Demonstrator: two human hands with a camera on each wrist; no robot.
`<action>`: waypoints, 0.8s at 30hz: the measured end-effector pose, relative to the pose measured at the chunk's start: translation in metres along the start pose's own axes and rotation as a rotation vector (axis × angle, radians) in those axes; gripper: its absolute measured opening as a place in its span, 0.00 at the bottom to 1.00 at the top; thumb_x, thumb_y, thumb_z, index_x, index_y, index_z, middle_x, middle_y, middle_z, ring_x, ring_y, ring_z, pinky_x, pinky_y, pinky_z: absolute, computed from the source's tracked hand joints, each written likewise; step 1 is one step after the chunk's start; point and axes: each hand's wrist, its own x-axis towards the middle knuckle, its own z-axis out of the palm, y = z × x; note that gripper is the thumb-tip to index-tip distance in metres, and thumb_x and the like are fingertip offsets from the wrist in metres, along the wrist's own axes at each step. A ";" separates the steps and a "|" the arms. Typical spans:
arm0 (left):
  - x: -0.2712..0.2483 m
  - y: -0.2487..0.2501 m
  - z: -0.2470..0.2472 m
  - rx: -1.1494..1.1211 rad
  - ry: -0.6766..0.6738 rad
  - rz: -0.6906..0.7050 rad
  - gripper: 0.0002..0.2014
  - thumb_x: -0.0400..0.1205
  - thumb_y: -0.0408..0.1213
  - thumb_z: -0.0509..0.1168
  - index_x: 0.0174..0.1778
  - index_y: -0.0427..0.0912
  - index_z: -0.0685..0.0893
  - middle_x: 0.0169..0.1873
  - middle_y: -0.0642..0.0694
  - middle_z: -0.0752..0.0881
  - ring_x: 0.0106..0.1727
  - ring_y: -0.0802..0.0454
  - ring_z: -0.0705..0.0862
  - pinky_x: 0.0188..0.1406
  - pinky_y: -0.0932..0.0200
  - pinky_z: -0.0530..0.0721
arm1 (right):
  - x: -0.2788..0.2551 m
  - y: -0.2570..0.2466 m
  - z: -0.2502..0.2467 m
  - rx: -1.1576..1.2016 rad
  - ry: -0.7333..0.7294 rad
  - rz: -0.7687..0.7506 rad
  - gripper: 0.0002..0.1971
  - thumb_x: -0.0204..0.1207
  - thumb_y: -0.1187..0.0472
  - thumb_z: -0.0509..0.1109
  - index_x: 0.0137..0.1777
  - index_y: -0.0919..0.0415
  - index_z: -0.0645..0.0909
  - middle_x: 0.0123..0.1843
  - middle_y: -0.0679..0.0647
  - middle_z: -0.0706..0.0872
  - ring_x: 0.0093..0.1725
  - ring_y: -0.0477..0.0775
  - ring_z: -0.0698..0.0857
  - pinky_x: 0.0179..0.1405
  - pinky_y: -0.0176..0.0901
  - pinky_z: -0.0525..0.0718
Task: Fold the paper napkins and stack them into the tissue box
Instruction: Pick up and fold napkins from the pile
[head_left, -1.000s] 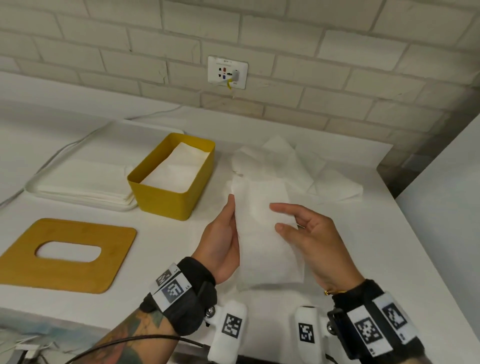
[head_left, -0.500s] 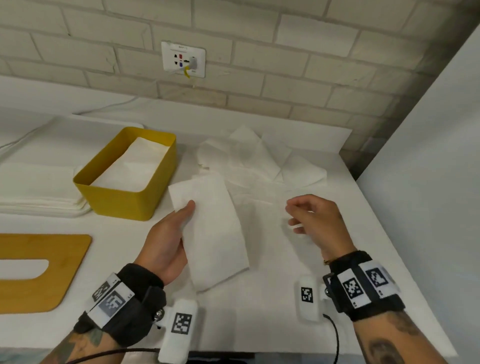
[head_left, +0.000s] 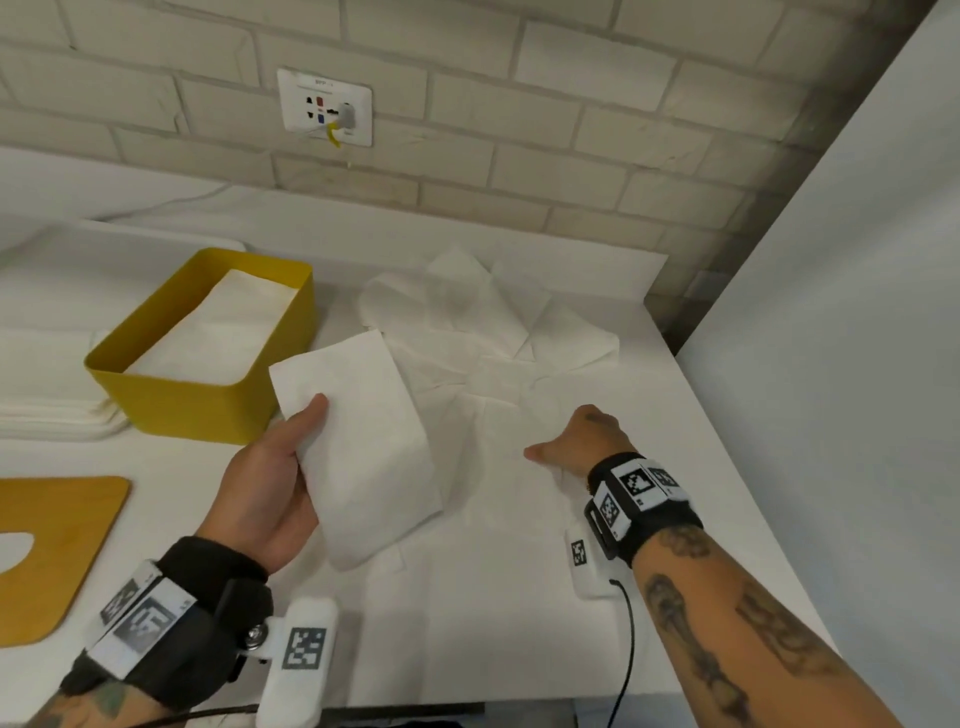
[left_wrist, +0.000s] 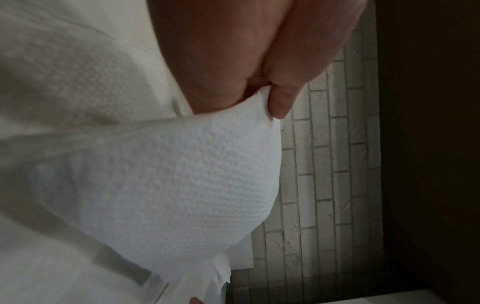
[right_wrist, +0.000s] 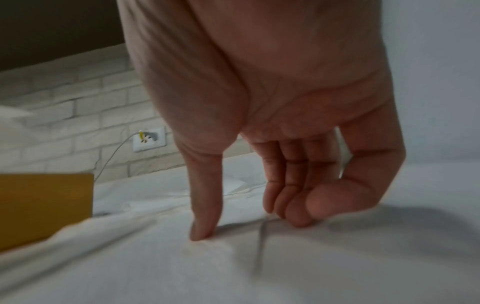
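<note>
**Folded napkin in the left hand, beside the yellow box**

The folded napkin (head_left: 358, 441) hangs above the desk (head_left: 498, 623), pinched at its 9 o'clock edge by the left hand (head_left: 265, 493), thumb on top. The yellow tissue box (head_left: 208, 353), napkins already inside, stands at the napkin's 10 o'clock. At its 3 o'clock the right hand (head_left: 582, 441) presses thumb and fingertips, grip loosely spread, onto an unfolded napkin (head_left: 498, 467) lying flat.

The left hand (head_left: 270, 493) is holding a folded napkin (head_left: 358, 447) beside the yellow box (head_left: 208, 400); the right hand (head_left: 582, 441) is pressing loose napkins (head_left: 498, 338) on the counter (head_left: 519, 623).
</note>
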 end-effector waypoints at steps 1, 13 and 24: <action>-0.001 0.000 0.001 0.001 -0.001 -0.002 0.14 0.89 0.40 0.62 0.69 0.44 0.84 0.58 0.46 0.93 0.56 0.50 0.93 0.49 0.53 0.93 | 0.003 -0.002 0.002 0.016 -0.004 -0.006 0.46 0.74 0.43 0.79 0.82 0.68 0.62 0.80 0.64 0.72 0.78 0.65 0.75 0.75 0.55 0.78; -0.001 -0.004 -0.002 0.022 0.012 -0.050 0.13 0.89 0.41 0.63 0.66 0.46 0.85 0.59 0.44 0.93 0.57 0.46 0.93 0.59 0.43 0.85 | 0.001 0.039 -0.018 0.682 0.149 -0.115 0.11 0.74 0.68 0.78 0.54 0.60 0.82 0.64 0.58 0.83 0.59 0.58 0.83 0.53 0.46 0.79; 0.008 -0.013 0.019 0.073 -0.103 -0.141 0.18 0.90 0.42 0.60 0.75 0.42 0.81 0.65 0.39 0.90 0.66 0.40 0.88 0.72 0.39 0.81 | -0.105 -0.023 -0.080 1.326 -0.183 -0.750 0.15 0.67 0.67 0.74 0.53 0.57 0.90 0.55 0.52 0.93 0.54 0.50 0.92 0.50 0.41 0.91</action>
